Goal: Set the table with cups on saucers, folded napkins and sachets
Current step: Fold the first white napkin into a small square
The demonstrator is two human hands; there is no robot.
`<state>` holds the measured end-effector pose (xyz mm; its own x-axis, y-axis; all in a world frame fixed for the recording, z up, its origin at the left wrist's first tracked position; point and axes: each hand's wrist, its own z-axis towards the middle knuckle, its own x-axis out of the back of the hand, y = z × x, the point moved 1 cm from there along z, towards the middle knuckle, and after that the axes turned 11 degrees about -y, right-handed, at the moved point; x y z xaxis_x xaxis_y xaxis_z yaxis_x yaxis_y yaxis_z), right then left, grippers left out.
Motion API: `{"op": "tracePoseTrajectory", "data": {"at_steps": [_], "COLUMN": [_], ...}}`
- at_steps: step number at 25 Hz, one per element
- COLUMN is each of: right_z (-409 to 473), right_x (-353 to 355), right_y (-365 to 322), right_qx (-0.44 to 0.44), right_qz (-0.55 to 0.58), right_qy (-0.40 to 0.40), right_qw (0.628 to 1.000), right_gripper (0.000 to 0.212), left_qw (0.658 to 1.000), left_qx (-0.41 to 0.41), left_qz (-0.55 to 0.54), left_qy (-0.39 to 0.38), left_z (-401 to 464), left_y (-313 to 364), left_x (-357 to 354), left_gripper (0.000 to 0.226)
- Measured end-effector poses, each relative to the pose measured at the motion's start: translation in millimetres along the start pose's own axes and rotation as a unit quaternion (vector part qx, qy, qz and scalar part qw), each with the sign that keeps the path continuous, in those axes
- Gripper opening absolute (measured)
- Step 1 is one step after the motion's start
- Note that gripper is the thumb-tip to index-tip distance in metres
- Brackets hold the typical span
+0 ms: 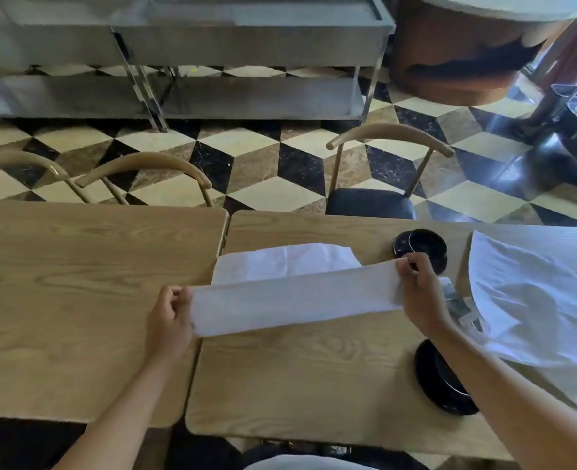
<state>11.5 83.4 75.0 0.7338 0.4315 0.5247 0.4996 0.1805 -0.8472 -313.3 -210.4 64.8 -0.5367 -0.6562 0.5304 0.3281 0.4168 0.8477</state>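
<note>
A white napkin [294,296] is stretched between my hands above the wooden table [297,385], its near half folded up into a long band while the far half lies flat. My left hand [170,317] pinches the band's left end. My right hand [419,286] pinches its right end. A black cup on a black saucer [422,247] stands just behind my right hand. Black saucers [439,381] sit stacked under my right forearm. Small sachets [456,303] lie beside my right wrist, partly hidden.
More white napkins [531,300] are spread at the table's right side. A second wooden table [77,300] abuts on the left. Wooden chairs [389,171] stand across the table, a steel trolley [246,56] behind them on the chequered floor.
</note>
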Motion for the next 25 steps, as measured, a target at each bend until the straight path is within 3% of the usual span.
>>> {"op": "tracePoseTrajectory", "data": {"at_steps": [5, 9, 18, 25], "right_z": [-59, -66, 29, 63], "right_x": [-38, -57, -105, -130], "right_y": [69, 91, 98, 123], "right_qx": [-0.128, -0.185, -0.191, -0.157], "right_qz": [-0.063, -0.086, -0.031, -0.172], "right_qy": [-0.078, -0.071, -0.029, -0.032], "right_qw": [0.987, 0.976, 0.981, 0.972], "right_gripper": [0.006, 0.007, 0.015, 0.023], "left_qw": [0.990, 0.982, 0.976, 0.976], "left_qx": [0.118, 0.158, 0.185, 0.142], "left_qz": [0.031, 0.053, 0.113, 0.164], "left_qy": [-0.072, -0.087, -0.021, -0.023], "left_z": [-54, -57, 23, 59], "left_y": [-72, -98, -117, -138], "left_x": [-25, -38, -66, -94], "left_gripper": [0.054, 0.043, 0.031, 0.035]}}
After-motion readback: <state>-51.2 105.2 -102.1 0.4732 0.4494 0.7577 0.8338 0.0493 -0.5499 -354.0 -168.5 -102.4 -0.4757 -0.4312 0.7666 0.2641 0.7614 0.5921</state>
